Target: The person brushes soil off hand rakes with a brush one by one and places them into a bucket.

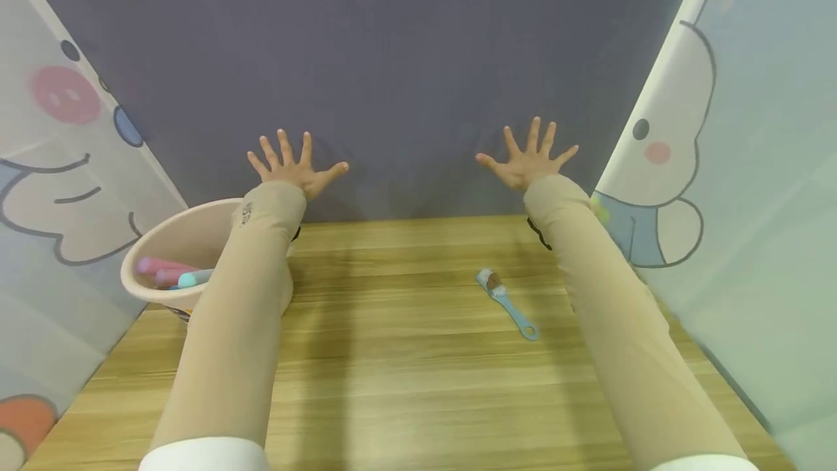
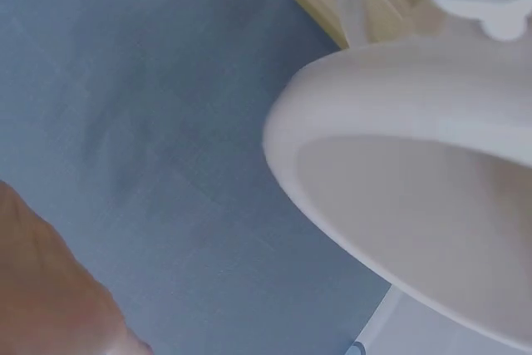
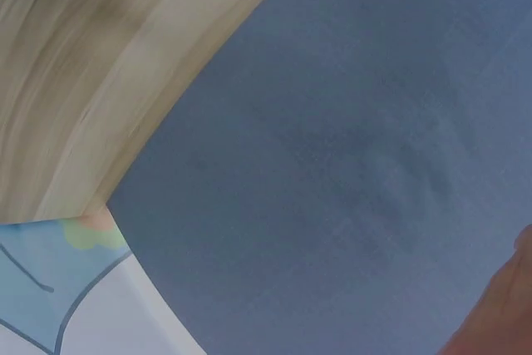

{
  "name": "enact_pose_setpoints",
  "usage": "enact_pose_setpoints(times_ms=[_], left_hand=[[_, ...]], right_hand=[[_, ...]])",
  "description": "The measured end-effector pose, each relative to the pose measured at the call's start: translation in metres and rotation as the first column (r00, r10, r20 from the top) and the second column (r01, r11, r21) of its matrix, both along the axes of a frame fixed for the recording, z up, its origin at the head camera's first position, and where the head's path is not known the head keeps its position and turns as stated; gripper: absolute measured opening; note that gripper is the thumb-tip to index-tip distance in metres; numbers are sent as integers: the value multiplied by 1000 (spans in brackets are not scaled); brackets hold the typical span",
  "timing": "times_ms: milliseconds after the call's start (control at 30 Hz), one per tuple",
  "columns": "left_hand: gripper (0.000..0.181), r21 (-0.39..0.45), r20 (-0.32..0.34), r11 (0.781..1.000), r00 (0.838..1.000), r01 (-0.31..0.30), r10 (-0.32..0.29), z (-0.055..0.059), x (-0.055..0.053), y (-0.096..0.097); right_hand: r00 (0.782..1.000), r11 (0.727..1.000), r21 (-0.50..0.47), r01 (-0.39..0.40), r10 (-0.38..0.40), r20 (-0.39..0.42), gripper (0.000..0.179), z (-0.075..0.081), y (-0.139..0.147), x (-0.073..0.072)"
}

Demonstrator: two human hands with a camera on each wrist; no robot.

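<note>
Both arms reach forward over a wooden table. My left hand [image 1: 297, 171] is spread wide with straight fingers in front of the dark back panel and holds nothing. The right hand [image 1: 526, 164] is likewise spread, its thumb toward the middle. Whether either touches the panel I cannot tell. A light blue brush [image 1: 513, 307] with white bristles and a brown patch on its head lies on the table, nearer my right arm. Under the left forearm stands a pale bucket [image 1: 147, 289], partly hidden by the sleeve; pink sticks [image 1: 163, 267] and a turquoise one [image 1: 195, 278] show inside.
A dark grey panel [image 1: 392, 78] closes off the back of the wooden table [image 1: 405, 369]. Side panels with cartoon animals stand at left [image 1: 39, 187] and right [image 1: 752, 238]. In the left wrist view the bucket's rim [image 2: 287, 147] is close to the hand.
</note>
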State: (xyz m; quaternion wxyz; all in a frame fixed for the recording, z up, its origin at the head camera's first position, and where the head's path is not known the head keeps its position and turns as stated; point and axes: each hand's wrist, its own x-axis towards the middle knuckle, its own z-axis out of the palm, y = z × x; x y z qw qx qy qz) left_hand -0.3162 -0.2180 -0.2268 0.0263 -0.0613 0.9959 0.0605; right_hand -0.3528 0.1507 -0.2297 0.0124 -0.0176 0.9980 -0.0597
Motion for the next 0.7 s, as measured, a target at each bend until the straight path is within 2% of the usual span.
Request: enact_pose_setpoints(times_ms=[300, 467, 700], left_hand=[[107, 1, -2, 1000, 1000, -17, 17, -4, 0, 0], [108, 13, 8, 1000, 1000, -25, 24, -7, 0, -1], [109, -11, 15, 1000, 1000, -21, 21, -10, -2, -3]], right_hand=[[1000, 999, 30, -32, 32, 2, 87, -7, -7, -5], [1000, 999, 43, -24, 24, 14, 89, -10, -7, -5], [999, 999, 46, -28, 27, 19, 90, -13, -7, -5]])
